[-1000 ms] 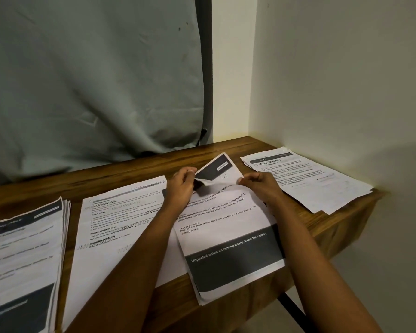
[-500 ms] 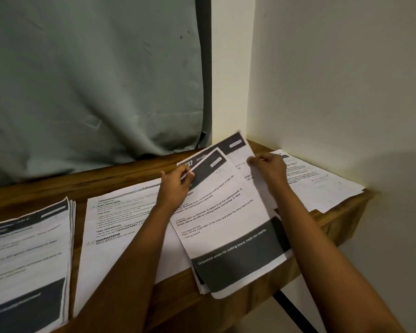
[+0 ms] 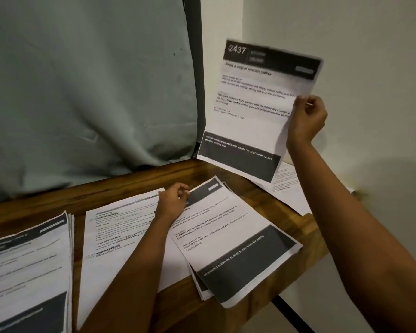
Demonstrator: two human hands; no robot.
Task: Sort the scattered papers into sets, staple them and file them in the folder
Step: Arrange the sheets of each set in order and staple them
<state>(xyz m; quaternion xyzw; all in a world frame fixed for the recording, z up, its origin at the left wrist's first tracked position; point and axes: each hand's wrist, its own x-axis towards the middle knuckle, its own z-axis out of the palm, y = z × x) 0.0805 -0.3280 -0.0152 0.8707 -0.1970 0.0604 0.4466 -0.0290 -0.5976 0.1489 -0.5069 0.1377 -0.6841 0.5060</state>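
One sheet (image 3: 255,111) raised, right hand (image 3: 306,121) fingers pinching edge; left hand (image 3: 172,204) fingers pinching pile (image 3: 228,239) overhanging table (image 3: 120,188).

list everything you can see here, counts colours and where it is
table: 1, brown wood, under the papers
cloth: 1, grey-green, hanging behind the table
wall: 1, off-white, right
raised sheet: 1, white with dark bands, numbered 2437, in the air over the table's far right corner
onion stack: several sheets, white with dark bands, mid-table, overhanging the front edge
white sheets: count unclear, white, left of the onion stack
thick stack: many sheets, white and dark, far left
corner papers: a few, white, far right corner, partly behind the raised sheet
left hand: 1, fingers curled on the onion stack's top corner
right hand: 1, pinches the raised sheet's right edge
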